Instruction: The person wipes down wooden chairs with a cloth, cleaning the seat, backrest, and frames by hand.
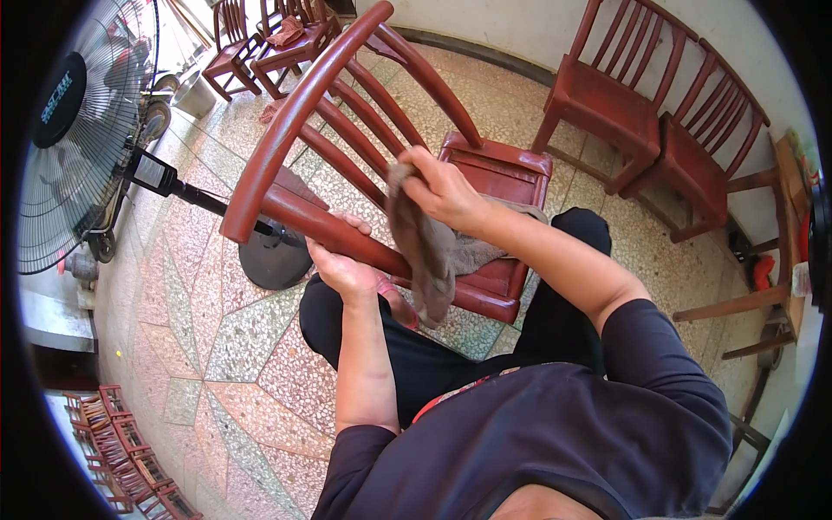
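A reddish-brown wooden chair (286, 143) with a slatted back stands tilted before me, its glossy seat (494, 172) between my knees. My left hand (344, 263) grips the near side post (338, 235) of the backrest, fingers curled around it. In my right hand (442, 188) is a bunched grey-brown cloth (422, 253), held up by the slats next to that post. The cloth hangs down past the post, and more grey-brown cloth lies over the seat behind it.
A black pedestal fan (84, 130) stands at left, its round base (276, 257) near the chair. Two matching chairs (611, 97) line the right wall. Other chairs (234, 49) and a metal bucket (194, 94) are at the back. Stacked small chairs (127, 448) sit lower left.
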`<state>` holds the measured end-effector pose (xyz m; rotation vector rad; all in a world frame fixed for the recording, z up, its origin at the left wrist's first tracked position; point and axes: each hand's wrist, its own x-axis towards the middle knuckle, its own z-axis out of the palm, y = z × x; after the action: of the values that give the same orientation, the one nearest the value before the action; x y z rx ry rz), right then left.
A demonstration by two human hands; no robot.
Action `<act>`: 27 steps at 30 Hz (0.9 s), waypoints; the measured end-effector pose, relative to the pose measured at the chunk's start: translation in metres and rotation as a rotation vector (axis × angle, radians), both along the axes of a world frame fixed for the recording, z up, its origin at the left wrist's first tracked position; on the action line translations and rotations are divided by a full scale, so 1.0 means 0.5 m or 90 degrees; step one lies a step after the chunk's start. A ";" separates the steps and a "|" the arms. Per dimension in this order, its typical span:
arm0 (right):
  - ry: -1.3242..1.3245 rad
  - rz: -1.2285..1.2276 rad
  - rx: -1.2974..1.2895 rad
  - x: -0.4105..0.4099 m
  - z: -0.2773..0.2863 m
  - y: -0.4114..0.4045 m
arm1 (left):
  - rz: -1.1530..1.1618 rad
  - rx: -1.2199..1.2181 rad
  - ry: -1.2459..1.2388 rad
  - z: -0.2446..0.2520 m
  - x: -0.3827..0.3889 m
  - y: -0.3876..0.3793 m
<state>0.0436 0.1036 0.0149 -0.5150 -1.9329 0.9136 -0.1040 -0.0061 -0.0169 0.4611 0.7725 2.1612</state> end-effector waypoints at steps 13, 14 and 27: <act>-0.271 0.045 -0.076 -0.031 -0.219 0.003 | 0.009 -0.039 0.000 0.000 0.003 -0.001; -0.262 0.021 -0.054 -0.032 -0.231 0.001 | -0.020 -0.016 -0.003 -0.006 -0.004 0.001; -0.217 0.048 -0.162 -0.039 -0.192 0.013 | -0.002 -0.025 0.024 -0.015 0.000 0.001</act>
<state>0.0243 0.1100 -0.0809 -0.7927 -2.1626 1.1918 -0.1040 -0.0059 -0.0242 0.4831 0.8327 2.1364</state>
